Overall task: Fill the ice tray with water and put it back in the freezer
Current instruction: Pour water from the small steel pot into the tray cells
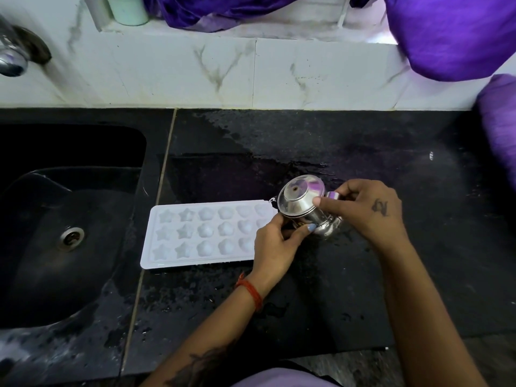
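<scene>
A white ice tray [195, 233] with star and round moulds lies flat on the black counter [363, 275], just right of the sink. At its right end a small steel kettle [303, 203] with a lid is tilted toward the tray, its spout over the tray's right corner. My left hand [275, 247] grips the kettle's body from below and covers the tray's right end. My right hand [365, 209] holds the kettle's handle side, thumb pressing near the lid. Whether water sits in the moulds I cannot tell.
A black sink [69, 219] with a steel drain [71, 238] lies to the left, a tap [14, 57] above it. The counter is wet around the kettle. White marble tiles [251, 74] form the back wall; purple cloth [446, 34] hangs at the upper right.
</scene>
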A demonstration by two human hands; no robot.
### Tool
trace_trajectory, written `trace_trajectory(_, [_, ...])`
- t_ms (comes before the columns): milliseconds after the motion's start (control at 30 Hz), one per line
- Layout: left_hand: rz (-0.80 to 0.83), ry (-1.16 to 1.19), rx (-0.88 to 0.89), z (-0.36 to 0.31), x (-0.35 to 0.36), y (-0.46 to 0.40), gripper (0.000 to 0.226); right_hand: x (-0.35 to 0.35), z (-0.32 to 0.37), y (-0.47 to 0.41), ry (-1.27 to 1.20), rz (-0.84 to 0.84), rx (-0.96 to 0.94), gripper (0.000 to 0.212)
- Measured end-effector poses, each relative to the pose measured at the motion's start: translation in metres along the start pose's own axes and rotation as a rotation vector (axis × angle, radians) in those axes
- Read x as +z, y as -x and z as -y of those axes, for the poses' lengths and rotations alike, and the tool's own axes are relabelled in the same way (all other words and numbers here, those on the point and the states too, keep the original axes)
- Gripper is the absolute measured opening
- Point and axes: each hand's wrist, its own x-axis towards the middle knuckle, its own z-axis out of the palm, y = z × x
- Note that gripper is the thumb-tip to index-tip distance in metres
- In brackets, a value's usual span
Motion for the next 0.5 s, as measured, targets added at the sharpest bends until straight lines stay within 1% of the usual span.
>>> trace_trajectory(167, [-0.058,-0.106,0.023,-0.008,-0.009,0.004,0.035,0.002,-0.003,0.001,-0.123,-0.004,0.037,0.031])
trace_trajectory(300, [-0.100,-0.103,0.057,-0.014,-0.020,0.011,0.033,0.007,0.004,0.003,-0.181,0.016,0.049,0.032])
trace_trajectory(500, [-0.165,-0.075,0.071,-0.014,-0.043,0.022,0.030,0.017,0.027,0.012,-0.197,0.038,-0.034,0.031])
